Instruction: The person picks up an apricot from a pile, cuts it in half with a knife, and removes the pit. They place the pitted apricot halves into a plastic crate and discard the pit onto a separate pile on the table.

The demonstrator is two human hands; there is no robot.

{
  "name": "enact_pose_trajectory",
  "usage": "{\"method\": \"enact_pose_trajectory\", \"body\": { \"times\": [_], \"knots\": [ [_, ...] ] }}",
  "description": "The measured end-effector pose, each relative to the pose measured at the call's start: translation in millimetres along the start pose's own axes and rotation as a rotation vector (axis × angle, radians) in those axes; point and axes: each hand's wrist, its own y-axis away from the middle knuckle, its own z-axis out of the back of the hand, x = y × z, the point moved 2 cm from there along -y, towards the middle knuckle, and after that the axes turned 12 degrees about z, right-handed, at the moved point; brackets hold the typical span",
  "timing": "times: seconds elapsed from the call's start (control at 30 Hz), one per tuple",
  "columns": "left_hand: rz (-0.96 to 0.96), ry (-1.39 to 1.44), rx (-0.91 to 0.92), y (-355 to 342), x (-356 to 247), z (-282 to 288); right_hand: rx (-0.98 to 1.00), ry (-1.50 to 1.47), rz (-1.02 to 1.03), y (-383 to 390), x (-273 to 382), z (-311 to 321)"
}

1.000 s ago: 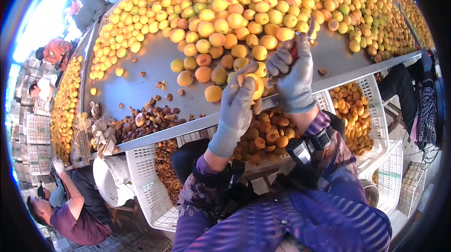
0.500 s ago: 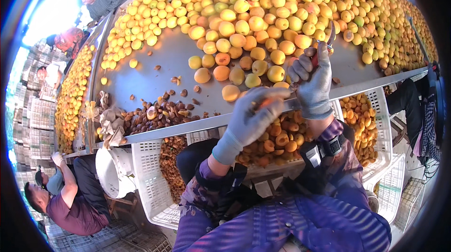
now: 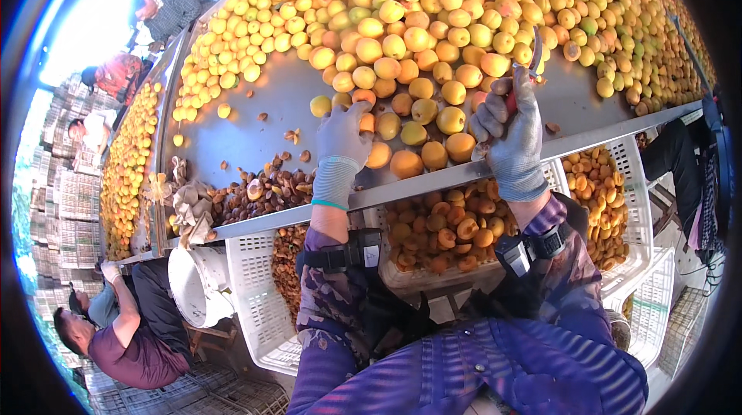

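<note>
My left hand (image 3: pixel 344 137), in a grey work glove, is at the near edge of the fruit pile, its fingers and thumb curled round an orange apricot (image 3: pixel 366 123). In my gloved right hand (image 3: pixel 514 133), closed and raised above the table's front rail, is a knife with a red handle and a curved blade (image 3: pixel 537 50) pointing up. Its fingers hide most of the handle. Whole apricots (image 3: pixel 413 134) lie between my hands. Below the rail, a crate of halved apricots (image 3: pixel 456 231) stands in front of me.
Brown pits (image 3: pixel 270 187) are heaped on the metal table (image 3: pixel 232 141), beside a crumpled cloth (image 3: pixel 193 206). White crates (image 3: pixel 259 307) flank me, with a white bucket (image 3: pixel 202 284) at left. A person in a maroon shirt (image 3: pixel 139 353) sits farther left.
My left hand has moved left and away from my right hand, out to the whole apricots, and closed on one. My right hand keeps the knife in nearly the same place.
</note>
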Motion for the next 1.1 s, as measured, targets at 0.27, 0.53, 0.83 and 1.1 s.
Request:
{"method": "enact_pose_trajectory", "body": {
  "times": [0.27,0.53,0.83,1.1],
  "knots": [
    [0.269,1.818,0.393,18.6,-12.1,11.0,0.268,0.252,-0.028,21.6,-7.6,-21.3],
    [0.041,2.061,0.562,36.1,-34.3,18.5,0.722,0.649,-0.123,51.3,-17.4,-31.4],
    [0.043,2.063,0.596,43.4,-36.9,17.6,0.85,0.702,-0.003,52.4,-30.4,-23.1],
    [0.067,2.012,0.516,48.5,-49.0,26.0,0.875,0.681,0.043,50.2,-32.2,-21.8]
  ]
}}
